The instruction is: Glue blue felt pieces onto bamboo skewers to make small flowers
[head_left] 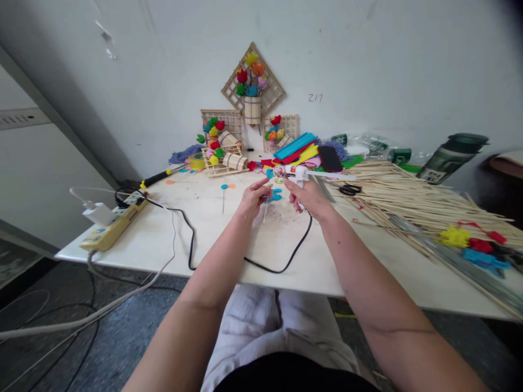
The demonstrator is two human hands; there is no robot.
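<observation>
My right hand [306, 197] is wrapped round the grip of a white hot glue gun [301, 174], its front end aimed left and a glue stick [333, 175] poking out of its back. A blue part [269, 172] shows at the gun's front, just above my left fingertips; whether it belongs to the gun I cannot tell. My left hand [255, 198] is closed in a pinch on a thin wire stem [266, 211] that hangs below the fingers. On the table just beyond, between the hands, lie blue petal-shaped pieces [278, 194].
Bamboo lattices with coloured flowers [253, 76] stand against the wall. A power strip [116, 220] sits at left; a black cord [281, 271] loops across the table. Bamboo sticks [408, 196], black scissors [350, 189], a phone [330, 159] and a dark bottle [453, 158] are at right.
</observation>
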